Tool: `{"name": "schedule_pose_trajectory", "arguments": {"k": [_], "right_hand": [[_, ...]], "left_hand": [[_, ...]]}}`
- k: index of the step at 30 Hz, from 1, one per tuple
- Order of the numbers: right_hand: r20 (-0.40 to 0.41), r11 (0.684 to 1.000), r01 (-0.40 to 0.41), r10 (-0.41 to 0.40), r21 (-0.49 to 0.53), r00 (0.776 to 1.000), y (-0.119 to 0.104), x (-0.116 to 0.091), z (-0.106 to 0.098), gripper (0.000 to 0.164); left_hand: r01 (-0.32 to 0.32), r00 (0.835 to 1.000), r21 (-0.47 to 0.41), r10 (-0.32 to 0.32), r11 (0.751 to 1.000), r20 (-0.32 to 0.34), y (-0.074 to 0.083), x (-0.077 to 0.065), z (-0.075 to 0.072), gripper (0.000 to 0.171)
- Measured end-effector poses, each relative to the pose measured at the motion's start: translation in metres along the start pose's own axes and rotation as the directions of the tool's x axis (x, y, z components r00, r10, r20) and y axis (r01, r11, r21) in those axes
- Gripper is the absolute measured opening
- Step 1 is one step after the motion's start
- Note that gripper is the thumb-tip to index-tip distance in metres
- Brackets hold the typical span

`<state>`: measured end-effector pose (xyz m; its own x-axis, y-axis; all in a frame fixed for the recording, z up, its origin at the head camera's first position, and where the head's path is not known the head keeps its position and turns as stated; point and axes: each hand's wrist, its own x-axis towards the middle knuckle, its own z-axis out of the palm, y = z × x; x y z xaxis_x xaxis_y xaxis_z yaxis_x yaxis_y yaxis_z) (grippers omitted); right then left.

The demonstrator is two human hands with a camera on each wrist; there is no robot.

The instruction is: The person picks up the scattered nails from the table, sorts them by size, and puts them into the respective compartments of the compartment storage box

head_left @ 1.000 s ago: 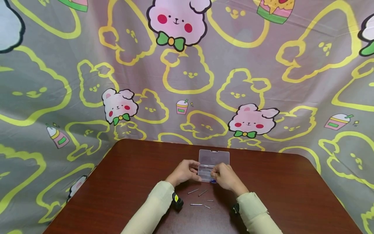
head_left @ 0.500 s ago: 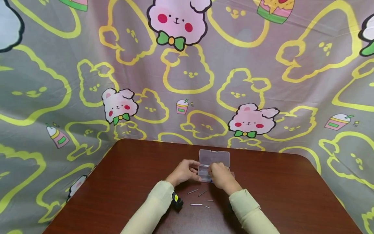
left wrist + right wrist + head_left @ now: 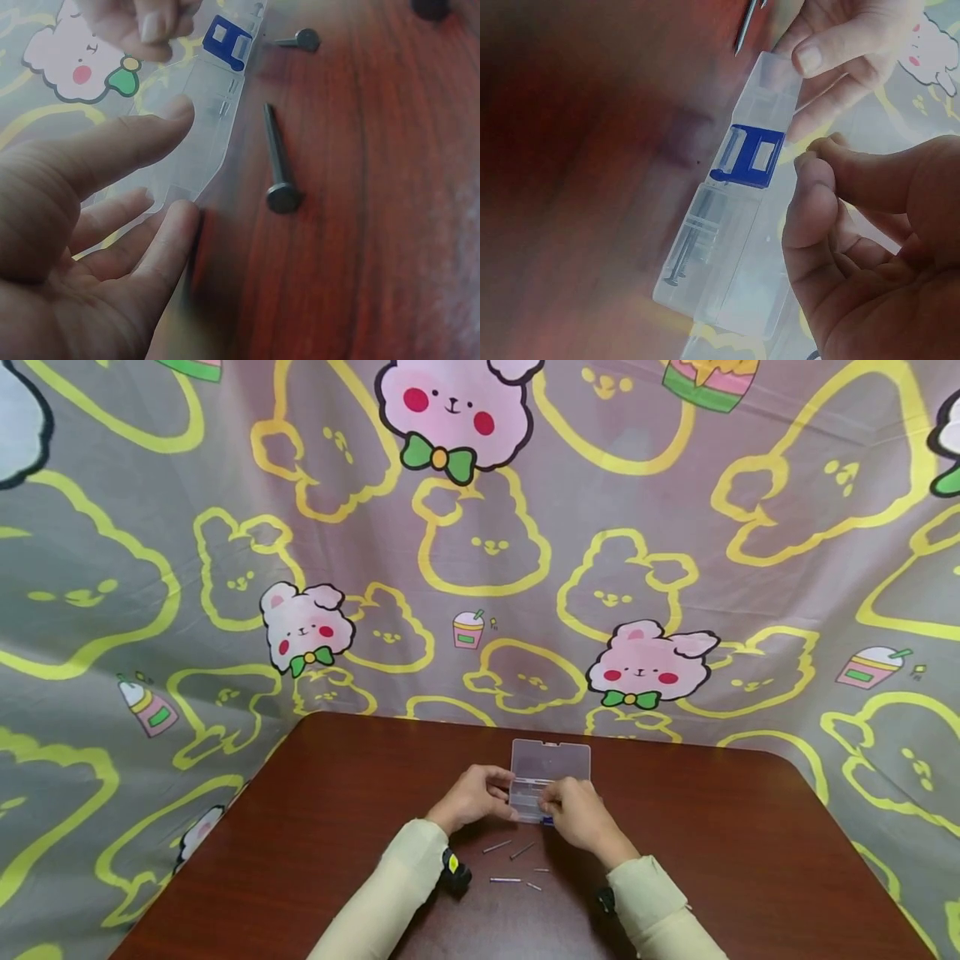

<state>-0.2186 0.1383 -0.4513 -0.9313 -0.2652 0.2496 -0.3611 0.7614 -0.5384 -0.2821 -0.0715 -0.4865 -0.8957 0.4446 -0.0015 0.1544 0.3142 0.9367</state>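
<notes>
In the head view a clear plastic box [image 3: 534,793] stands on the table with its lid [image 3: 551,758] raised at the back. My left hand [image 3: 474,795] grips the box's left end between thumb and fingers. A blue latch [image 3: 759,159] is on the box's front wall. Over the box is my right hand [image 3: 573,810], its thumb and index fingertips pressed together; no object shows between them in the right wrist view. A few nails [image 3: 681,251] lie inside one compartment. Several loose nails [image 3: 505,880] lie in front of the box, one nail [image 3: 277,161] close to my left fingers.
The dark red-brown wooden table [image 3: 360,777] runs back to a hanging cloth [image 3: 480,552] with rabbit and yellow outline prints. Black wrist straps [image 3: 456,870] sit at both sleeves.
My right hand shifted left over the box, then came back right, so the blue latch shows again. My left hand kept its place on the box. The loose nails stayed where they were.
</notes>
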Motion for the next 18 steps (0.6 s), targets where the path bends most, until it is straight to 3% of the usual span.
{"name": "schedule_pose_trajectory", "arguments": {"k": [6, 18], "right_hand": [[0.003, 0.999, 0.037, -0.038, 0.028, 0.999, 0.000, -0.015, -0.003, 0.022], [0.118, 0.996, 0.082, -0.086, 0.038, 0.989, -0.004, -0.037, 0.000, 0.020]], "left_hand": [[0.000, 1.000, 0.005, 0.000, 1.000, 0.002, 0.000, 0.000, 0.001, 0.064], [0.007, 1.000, -0.003, -0.007, 1.000, -0.002, -0.002, 0.000, 0.000, 0.063]]}}
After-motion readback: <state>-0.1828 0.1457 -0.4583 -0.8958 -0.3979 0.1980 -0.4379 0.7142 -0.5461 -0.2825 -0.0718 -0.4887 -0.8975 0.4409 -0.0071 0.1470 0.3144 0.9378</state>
